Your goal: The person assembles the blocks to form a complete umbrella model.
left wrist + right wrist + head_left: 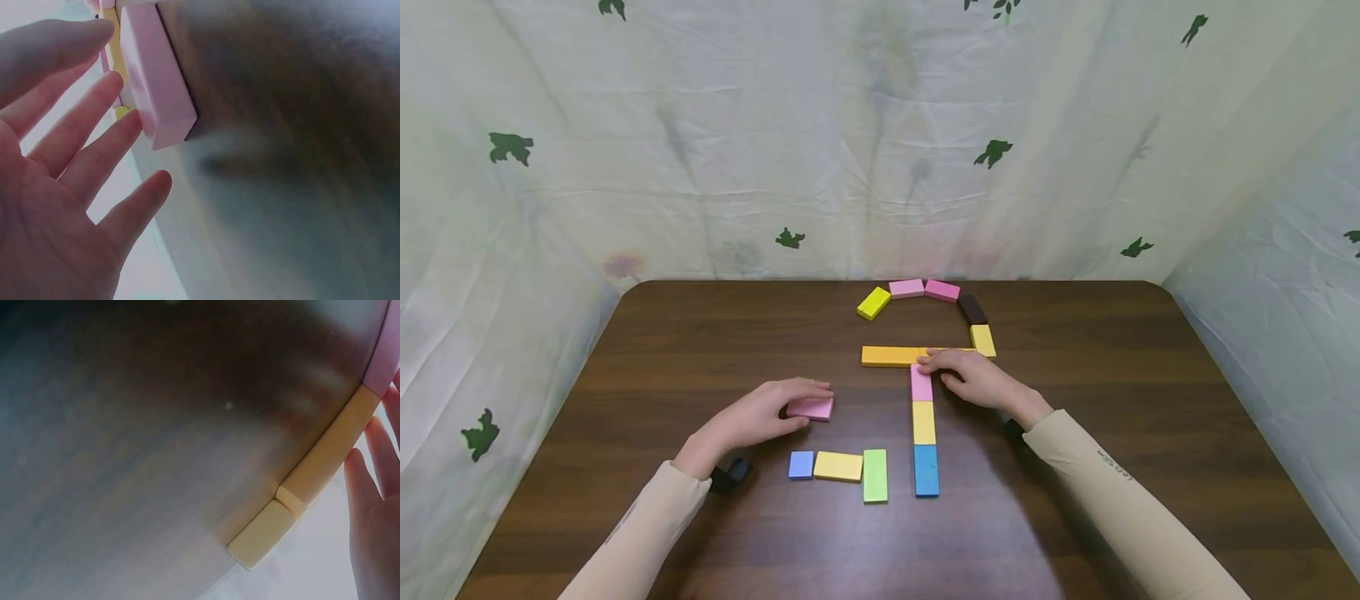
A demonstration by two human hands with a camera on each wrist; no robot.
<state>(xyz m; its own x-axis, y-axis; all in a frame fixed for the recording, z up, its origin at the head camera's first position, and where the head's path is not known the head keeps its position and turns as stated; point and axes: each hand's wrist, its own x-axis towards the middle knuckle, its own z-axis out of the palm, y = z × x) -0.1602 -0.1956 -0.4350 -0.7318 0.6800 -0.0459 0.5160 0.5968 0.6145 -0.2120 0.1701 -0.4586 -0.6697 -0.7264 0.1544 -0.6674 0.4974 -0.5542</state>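
Observation:
My left hand (766, 410) is over a pink block (812, 409) on the left of the table. In the left wrist view its fingers are spread, with the fingertips right at the edge of that block (156, 81). The right hand (981, 379) reaches over a row of orange blocks (889, 357) and the top of a column below it. That column has a pink block (922, 386), a yellow block (923, 423) and a blue block (927, 471). In the right wrist view, the fairly straight fingers lie along an orange block (331, 450).
A curve of blocks runs along the back: bright yellow (874, 303), light pink (907, 288), darker pink (942, 290), dark brown (973, 309) and pale yellow (982, 340). Nearer the front lie a small blue block (801, 465), a yellow block (838, 467) and a green block (875, 476).

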